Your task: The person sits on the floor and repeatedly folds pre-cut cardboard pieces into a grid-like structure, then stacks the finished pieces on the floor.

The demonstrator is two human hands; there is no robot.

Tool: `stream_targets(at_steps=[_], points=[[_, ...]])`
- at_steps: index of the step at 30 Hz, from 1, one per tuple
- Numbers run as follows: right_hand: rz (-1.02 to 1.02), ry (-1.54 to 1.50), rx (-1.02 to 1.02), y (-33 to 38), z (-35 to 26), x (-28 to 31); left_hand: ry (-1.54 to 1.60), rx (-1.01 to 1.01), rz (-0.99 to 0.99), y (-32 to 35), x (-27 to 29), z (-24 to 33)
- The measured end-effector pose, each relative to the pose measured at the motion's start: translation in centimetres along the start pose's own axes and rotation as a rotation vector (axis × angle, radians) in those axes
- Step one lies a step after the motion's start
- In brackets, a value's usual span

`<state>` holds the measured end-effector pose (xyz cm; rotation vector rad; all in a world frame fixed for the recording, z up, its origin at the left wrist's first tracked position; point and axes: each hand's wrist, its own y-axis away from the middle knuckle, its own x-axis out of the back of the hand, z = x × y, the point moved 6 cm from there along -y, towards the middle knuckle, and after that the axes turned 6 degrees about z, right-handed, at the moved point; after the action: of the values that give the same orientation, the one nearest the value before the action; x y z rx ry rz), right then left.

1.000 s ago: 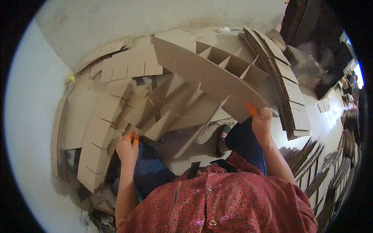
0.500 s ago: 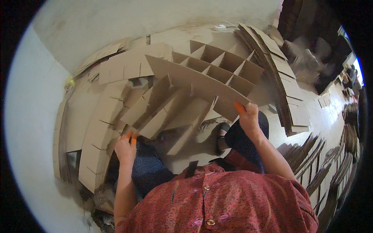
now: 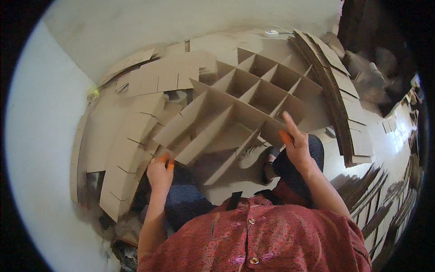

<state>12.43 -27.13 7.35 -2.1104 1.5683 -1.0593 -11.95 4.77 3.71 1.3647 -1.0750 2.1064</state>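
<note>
**Now: both hands on a slotted cardboard grid**

Overhead, the pale concrete floor (image 3: 253, 43) fills the far part of the view. A leaning row of flat brown cardboard sheets (image 3: 337, 90) stands on it to the right, and slotted brown cardboard strips (image 3: 131, 140) lie fanned out on the left. Between them sits the brown cardboard divider grid of interlocked strips (image 3: 244, 106), held tilted above the person's lap. Its far end, with open square cells, points toward the wall, and its near strips splay down toward the knees. The red patterned shirt (image 3: 263, 235) covers the lower middle of the view.

The right hand (image 3: 297, 147) grips the grid's near right edge, with the forefinger stretched up along the cardboard and the thumb pressed against the strip. The left hand (image 3: 159, 171) pinches the lower end of a near left strip, fingers curled together. Orange fingertip covers (image 3: 285, 136) show on both hands.
</note>
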Motion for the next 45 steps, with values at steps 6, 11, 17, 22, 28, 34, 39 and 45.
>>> stream_targets(at_steps=[6,11,17,22,28,34,39,45], points=[[0.009,0.133,0.022,-0.6,2.6,0.7,0.492,0.158,0.134,-3.6,-1.4,-2.7],[0.114,0.199,0.014,-1.6,3.2,1.2,0.742,0.103,0.432,-11.3,-4.1,-4.1],[0.088,0.214,-0.052,-2.4,5.4,1.5,0.373,-0.027,0.320,-19.7,-8.9,0.0],[0.083,0.272,-0.163,-1.7,5.8,1.7,0.210,-0.107,0.285,-22.3,-11.9,2.9],[0.197,0.529,0.113,-3.1,1.0,1.6,0.285,-0.297,0.517,-23.9,-9.6,1.9],[0.012,-0.360,-0.328,-4.2,-3.6,-1.1,0.596,-0.635,0.660,-18.2,3.7,10.1],[0.070,-1.001,-0.759,-4.1,-4.1,-3.9,0.654,-1.025,0.358,-9.3,5.1,16.1],[0.162,-0.616,-0.496,-3.2,-4.5,1.0,0.828,-0.793,0.348,-12.2,4.1,12.9]])
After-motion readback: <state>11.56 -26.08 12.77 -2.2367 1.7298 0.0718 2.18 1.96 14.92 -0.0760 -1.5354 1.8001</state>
